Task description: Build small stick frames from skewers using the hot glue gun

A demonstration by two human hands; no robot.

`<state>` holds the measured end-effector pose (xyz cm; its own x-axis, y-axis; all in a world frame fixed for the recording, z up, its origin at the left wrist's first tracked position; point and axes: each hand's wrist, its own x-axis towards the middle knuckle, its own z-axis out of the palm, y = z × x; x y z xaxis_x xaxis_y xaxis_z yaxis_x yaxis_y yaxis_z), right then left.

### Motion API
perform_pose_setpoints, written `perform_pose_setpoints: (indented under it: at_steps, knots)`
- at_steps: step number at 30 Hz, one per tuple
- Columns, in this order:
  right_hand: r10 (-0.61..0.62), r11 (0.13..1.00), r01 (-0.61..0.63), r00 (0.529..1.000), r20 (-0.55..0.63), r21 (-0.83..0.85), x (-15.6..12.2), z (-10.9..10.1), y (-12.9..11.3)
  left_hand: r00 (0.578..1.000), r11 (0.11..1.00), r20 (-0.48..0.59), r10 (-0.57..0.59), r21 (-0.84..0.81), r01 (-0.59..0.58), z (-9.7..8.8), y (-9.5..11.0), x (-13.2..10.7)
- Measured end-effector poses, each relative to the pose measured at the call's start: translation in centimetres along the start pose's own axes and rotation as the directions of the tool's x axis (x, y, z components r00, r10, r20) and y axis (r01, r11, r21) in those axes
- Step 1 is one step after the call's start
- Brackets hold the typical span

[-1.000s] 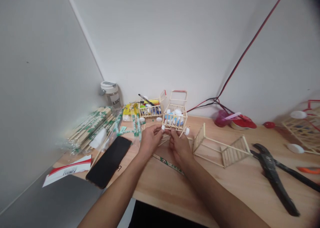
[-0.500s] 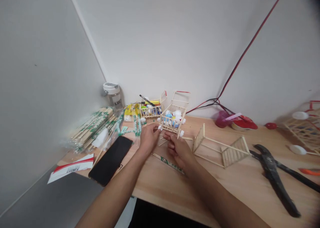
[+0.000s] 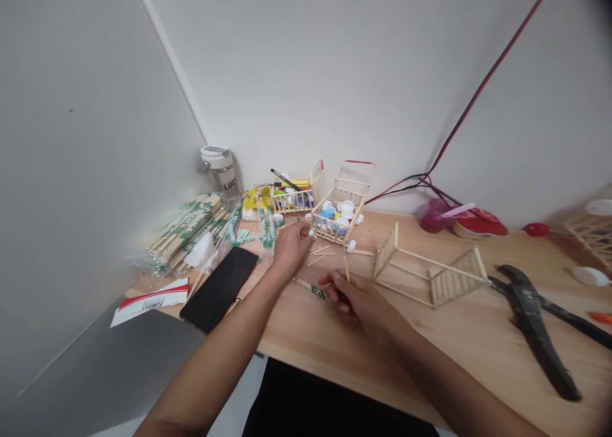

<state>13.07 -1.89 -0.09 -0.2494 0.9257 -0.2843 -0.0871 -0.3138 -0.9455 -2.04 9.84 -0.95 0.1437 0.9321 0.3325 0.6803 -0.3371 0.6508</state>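
Observation:
My left hand (image 3: 291,249) reaches to the front left corner of a small shopping cart made of wooden sticks (image 3: 335,228). Its thumb and fingertips pinch at a white wheel (image 3: 312,234) there. White and blue bottle caps (image 3: 344,210) fill the cart, and its handle is red. Closer to me, my right hand (image 3: 361,300) is apart from the cart, its fingers curled in with a short wooden stick (image 3: 347,269) standing up from them. Under that hand lies a paper-wrapped chopstick (image 3: 315,290), partly covered. Several short stick pieces (image 3: 318,253) lie between the hands.
At right are an unfinished stick frame (image 3: 406,284) and large black pliers (image 3: 528,319). A phone (image 3: 220,288), wrapped chopsticks (image 3: 184,229) and a jar (image 3: 222,172) stand or lie left. Another stick cart (image 3: 294,202) holds pens behind.
My right hand has drawn back from the cart toward me, now with a short stick showing in it. My left hand stays at the cart's front left wheel. The view has shifted slightly.

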Motion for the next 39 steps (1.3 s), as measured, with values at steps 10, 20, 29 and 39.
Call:
perform_pose_setpoints:
  at_steps: [10,20,29,39]
  knots:
    - [-0.076,0.997,0.075,0.997,-0.021,-0.036,-0.6,-1.0,0.3,1.0,0.99,0.029,-0.007,0.14,0.003,0.1,1.6,0.2]
    - [-0.129,0.977,0.136,0.99,0.048,-0.164,-0.9,-0.8,0.0,1.0,0.981,0.002,0.026,0.192,-0.026,1.0,2.6,1.8]
    - [-0.159,0.964,0.172,0.984,0.08,-0.202,-1.2,-0.7,-0.4,0.999,0.997,-0.029,0.017,0.077,-0.015,1.8,1.8,2.4]
    - [-0.232,0.923,0.209,0.972,-0.033,-0.324,-1.3,-0.7,-0.8,0.995,0.991,-0.012,0.097,0.094,-0.095,1.8,1.0,2.3]
